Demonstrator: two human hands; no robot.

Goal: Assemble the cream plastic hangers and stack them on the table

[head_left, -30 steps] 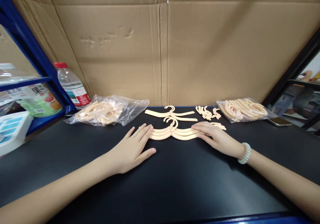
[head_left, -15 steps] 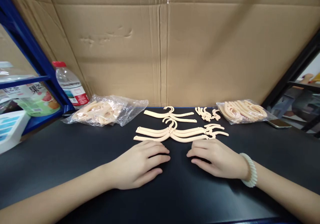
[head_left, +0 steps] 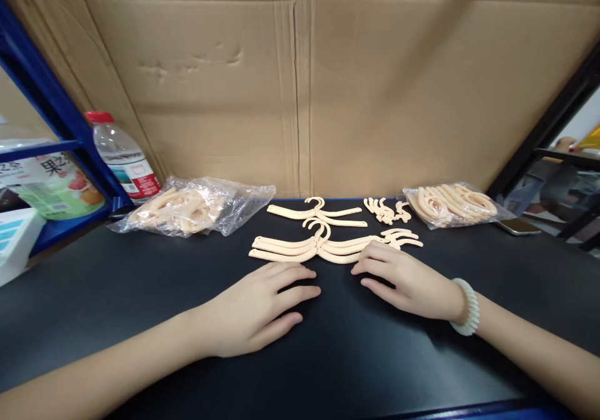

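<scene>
**Hands flat before a stack of hangers**

Nearest, on the black table [head_left: 140, 295]: left hand [head_left: 255, 310] palm down, fingers spread and loose, gripping nothing, just short of the hangers; right hand [head_left: 407, 282] likewise flat and empty, bead bracelet [head_left: 469, 307] at the wrist, fingertips [head_left: 363, 262] touching or all but touching the front edge of the hanger stack [head_left: 323, 248]; stacked with hooks aligned at the middle, probably to keep the set neat and easy to reach. Just behind, a second hanger pair [head_left: 319, 214]; beside it to the right, loose small hooks [head_left: 387, 210], seemingly sorted apart. Farther back, left plastic bag [head_left: 197, 207] and right plastic bag [head_left: 452, 204], each full of similar parts; phone [head_left: 515, 225] near the right one. At the far left, a water bottle [head_left: 122, 157] against the blue shelf [head_left: 51, 107]; cardboard [head_left: 300, 82] behind everything.
</scene>
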